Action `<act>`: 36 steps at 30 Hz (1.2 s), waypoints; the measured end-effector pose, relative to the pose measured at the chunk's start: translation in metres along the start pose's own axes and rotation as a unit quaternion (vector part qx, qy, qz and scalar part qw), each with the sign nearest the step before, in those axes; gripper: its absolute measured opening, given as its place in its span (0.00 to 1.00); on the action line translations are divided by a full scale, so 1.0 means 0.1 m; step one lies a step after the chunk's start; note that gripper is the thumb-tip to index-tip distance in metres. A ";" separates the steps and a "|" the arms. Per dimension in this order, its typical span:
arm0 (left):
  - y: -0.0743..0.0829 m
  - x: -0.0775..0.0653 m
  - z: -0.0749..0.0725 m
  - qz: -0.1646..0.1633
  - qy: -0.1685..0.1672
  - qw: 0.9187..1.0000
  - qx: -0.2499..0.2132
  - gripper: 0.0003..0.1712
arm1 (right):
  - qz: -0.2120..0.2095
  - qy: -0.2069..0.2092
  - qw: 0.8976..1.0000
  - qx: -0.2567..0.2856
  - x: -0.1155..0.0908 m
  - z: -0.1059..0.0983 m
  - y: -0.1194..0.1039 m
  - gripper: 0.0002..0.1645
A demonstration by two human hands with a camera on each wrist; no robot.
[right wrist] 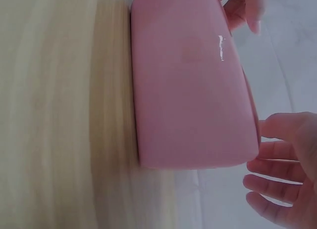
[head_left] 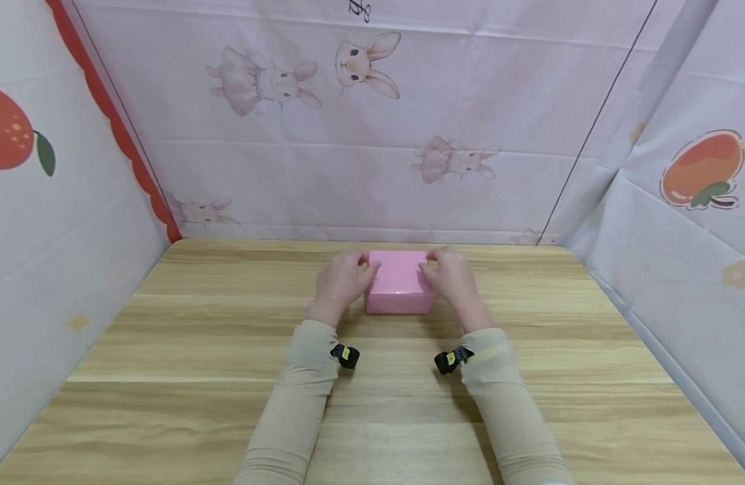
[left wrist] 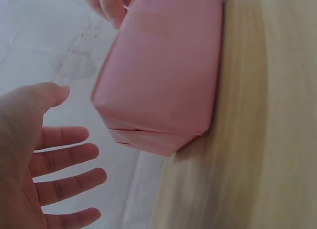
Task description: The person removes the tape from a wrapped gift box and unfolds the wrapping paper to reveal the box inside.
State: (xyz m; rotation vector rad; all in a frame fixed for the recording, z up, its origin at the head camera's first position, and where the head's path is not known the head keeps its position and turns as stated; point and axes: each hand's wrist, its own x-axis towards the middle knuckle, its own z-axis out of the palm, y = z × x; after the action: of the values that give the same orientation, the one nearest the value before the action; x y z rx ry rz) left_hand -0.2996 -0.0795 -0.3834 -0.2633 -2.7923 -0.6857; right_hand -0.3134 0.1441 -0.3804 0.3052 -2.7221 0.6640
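Observation:
A box wrapped in glossy pink paper [head_left: 399, 273] sits on the wooden table near its far edge. Folded paper shows at its left end [left wrist: 148, 139] in the left wrist view. Beside that end is my left hand [head_left: 342, 278], its fingers spread and fairly straight, with a gap to the paper in the left wrist view. At the opposite end is my right hand [head_left: 452, 275]. In the right wrist view the right thumb [right wrist: 280, 126] and fingertips lie right at the box's edge, the fingers only slightly bent.
The wooden tabletop [head_left: 184, 364] stretches around the box and forearms. Behind it hangs a pale cloth [head_left: 324, 182] printed with rabbits, and white cloth walls with fruit prints rise at both sides. A small black camera [head_left: 348, 356] is strapped on each wrist.

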 end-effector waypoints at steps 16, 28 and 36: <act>-0.07 -0.02 0.12 -0.023 -0.042 0.998 0.028 0.30 | -0.006 0.024 0.999 -0.043 0.02 0.13 -0.03 0.11; -0.10 0.00 0.13 -0.031 -0.056 0.998 0.005 0.30 | 0.006 -0.005 0.999 -0.041 0.02 0.10 -0.04 0.12; -0.11 0.01 0.15 -0.035 -0.063 0.997 0.000 0.30 | 0.012 -0.010 0.999 -0.037 0.02 0.08 -0.07 0.12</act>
State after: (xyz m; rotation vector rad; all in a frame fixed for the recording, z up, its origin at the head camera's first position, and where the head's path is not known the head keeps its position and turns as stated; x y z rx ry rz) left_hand -0.3062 -0.0821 -0.4009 -0.2164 -2.9330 -0.7098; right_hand -0.3153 0.1335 -0.3836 0.2641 -2.7659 0.5666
